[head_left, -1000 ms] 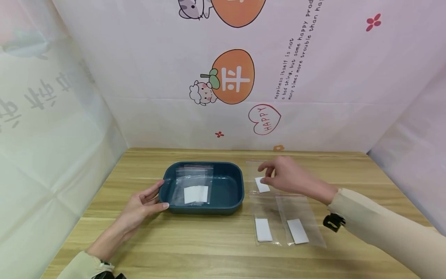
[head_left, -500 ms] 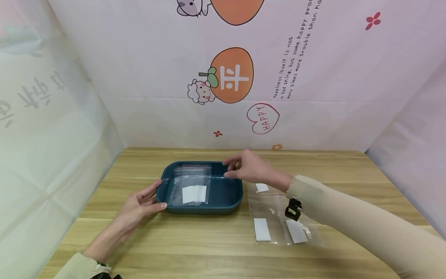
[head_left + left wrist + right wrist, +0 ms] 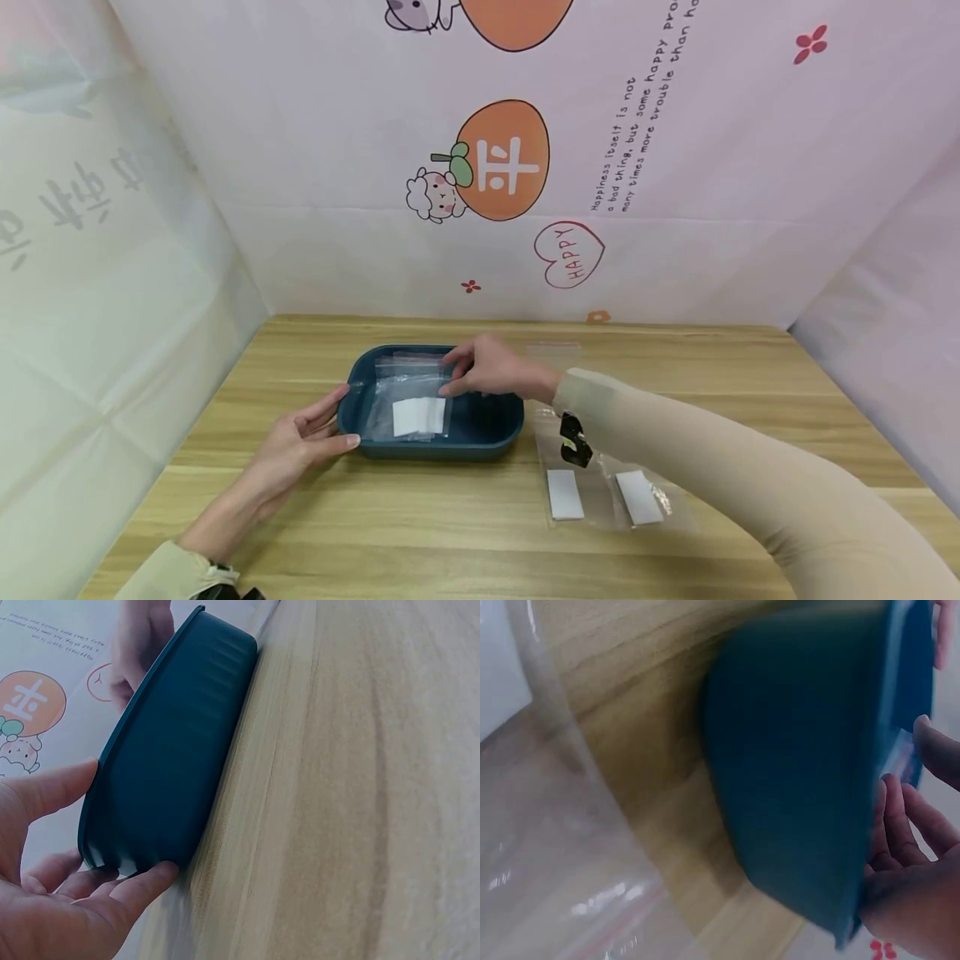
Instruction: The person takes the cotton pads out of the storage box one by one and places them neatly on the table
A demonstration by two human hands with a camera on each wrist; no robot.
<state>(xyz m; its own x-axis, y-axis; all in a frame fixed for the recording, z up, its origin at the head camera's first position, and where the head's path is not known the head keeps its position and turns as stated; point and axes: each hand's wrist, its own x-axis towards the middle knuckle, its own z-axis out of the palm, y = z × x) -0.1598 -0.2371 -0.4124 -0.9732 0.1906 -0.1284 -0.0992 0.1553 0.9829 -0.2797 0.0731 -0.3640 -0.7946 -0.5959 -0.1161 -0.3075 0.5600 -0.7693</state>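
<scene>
A dark teal plastic box (image 3: 450, 451) stands on the wooden table, with several clear zip bags (image 3: 401, 387) holding white cards (image 3: 417, 417) overlapping inside its left half. My left hand (image 3: 296, 442) holds the box's left end, thumb near the front corner and fingers at the side; the left wrist view shows the fingertips (image 3: 161, 874) against its wall. My right hand (image 3: 483, 367) is over the box's inside, at the right edge of the bags. Its thumb and fingers are bent and apart, and a bag's zip edge shows near them in the right wrist view.
Right of the box, two clear bags with white cards (image 3: 565, 494) (image 3: 639, 497) lie side by side at the front. Behind them is another bag (image 3: 553, 350), mostly covered by the right forearm. A printed cloth (image 3: 375, 250) hangs at the table's back edge.
My right hand has moved left from the back bag on the table, over the box's right rim, to the bags inside. My left hand has stayed at the box's left end.
</scene>
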